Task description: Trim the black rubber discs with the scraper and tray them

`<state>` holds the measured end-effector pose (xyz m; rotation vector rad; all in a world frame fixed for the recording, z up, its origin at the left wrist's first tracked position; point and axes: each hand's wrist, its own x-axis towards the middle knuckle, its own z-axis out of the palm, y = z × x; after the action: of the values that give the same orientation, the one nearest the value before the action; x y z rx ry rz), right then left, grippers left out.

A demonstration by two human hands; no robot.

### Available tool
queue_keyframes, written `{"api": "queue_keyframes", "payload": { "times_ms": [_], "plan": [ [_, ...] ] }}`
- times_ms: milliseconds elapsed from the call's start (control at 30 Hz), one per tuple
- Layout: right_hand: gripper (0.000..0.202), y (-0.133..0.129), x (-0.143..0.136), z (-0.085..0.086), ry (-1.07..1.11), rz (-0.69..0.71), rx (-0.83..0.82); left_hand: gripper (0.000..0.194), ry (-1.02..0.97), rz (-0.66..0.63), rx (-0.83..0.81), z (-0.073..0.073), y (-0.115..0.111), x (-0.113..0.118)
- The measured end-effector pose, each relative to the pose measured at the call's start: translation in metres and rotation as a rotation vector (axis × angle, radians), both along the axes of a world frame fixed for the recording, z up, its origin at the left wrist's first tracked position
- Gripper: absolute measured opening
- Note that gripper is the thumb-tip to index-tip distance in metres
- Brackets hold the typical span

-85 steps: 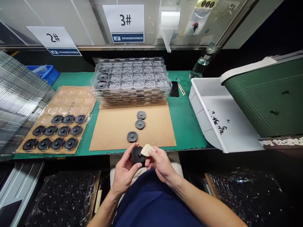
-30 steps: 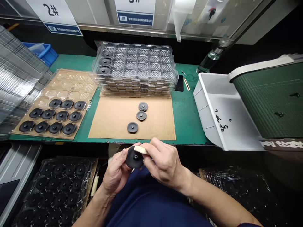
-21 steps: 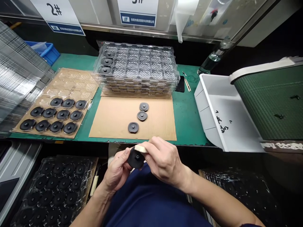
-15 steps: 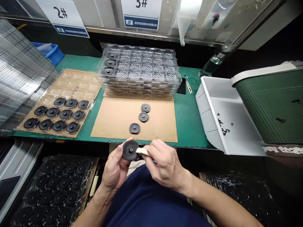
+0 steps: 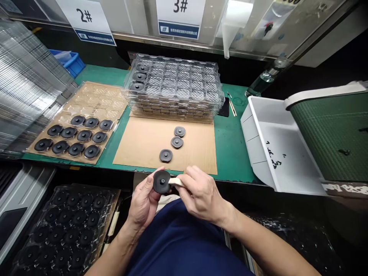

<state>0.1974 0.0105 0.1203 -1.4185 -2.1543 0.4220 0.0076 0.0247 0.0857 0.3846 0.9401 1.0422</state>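
My left hand (image 5: 143, 201) is closed on the rim of a round black plastic part (image 5: 161, 186), a shallow disc with a small raised post at its centre. It is tilted so its dished face shows. My right hand (image 5: 201, 193) grips a cream-coloured strip (image 5: 176, 181), perhaps a tool handle or folded cloth; its kind is unclear. The strip's tip touches the right side of the disc's face near the post. Beyond my hands, three similar black parts lie on the cardboard sheet (image 5: 138, 142); the nearest is a black disc (image 5: 166, 155).
A clear tray (image 5: 112, 109) partly filled with black parts lies left. Stacked clear trays (image 5: 178, 82) stand behind the cardboard. To the right are a white bin (image 5: 258, 149) and a green conveyor belt (image 5: 330, 142). A filled tray (image 5: 66, 230) sits below the table's left side.
The view has shifted slightly, so most things appear a little further right. Both hands keep their hold, and the strip still touches the disc.
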Motion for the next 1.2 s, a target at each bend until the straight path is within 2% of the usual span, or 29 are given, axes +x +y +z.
{"api": "queue_keyframes", "payload": {
  "times_ms": [67, 200, 333, 467, 600, 767, 900, 1000, 1200],
  "plan": [
    [0.021, -0.002, 0.0, -0.002, 0.004, 0.001, -0.013, 0.044, 0.031, -0.01, 0.021, -0.001, -0.001, 0.0],
    [0.02, 0.005, 0.001, 0.0, -0.044, 0.037, 0.042, 0.041, -0.023, -0.219, -0.04, -0.006, 0.0, 0.0],
    [0.025, 0.017, 0.005, 0.007, -0.124, 0.269, 0.132, 0.04, -0.137, -0.333, -0.196, -0.009, 0.0, 0.0],
    [0.026, 0.028, 0.009, 0.011, -0.114, 0.461, 0.214, 0.037, -0.261, -0.405, -0.23, -0.01, 0.0, -0.001],
    [0.023, 0.034, 0.012, 0.011, -0.141, 0.384, 0.204, 0.046, -0.263, -0.422, -0.253, -0.011, 0.002, -0.004],
    [0.021, 0.032, 0.007, 0.007, -0.147, 0.455, 0.238, 0.032, -0.294, -0.352, -0.263, -0.014, 0.005, -0.007],
    [0.021, 0.035, 0.003, 0.009, -0.184, 0.291, 0.208, 0.036, -0.233, -0.271, -0.208, -0.013, 0.008, -0.008],
    [0.023, 0.035, -0.002, 0.012, -0.175, 0.287, 0.225, 0.034, -0.264, -0.234, -0.214, -0.01, 0.01, -0.004],
    [0.02, 0.017, -0.012, 0.002, -0.098, 0.037, 0.111, 0.045, -0.157, 0.053, -0.086, -0.009, 0.011, -0.002]
  ]
}}
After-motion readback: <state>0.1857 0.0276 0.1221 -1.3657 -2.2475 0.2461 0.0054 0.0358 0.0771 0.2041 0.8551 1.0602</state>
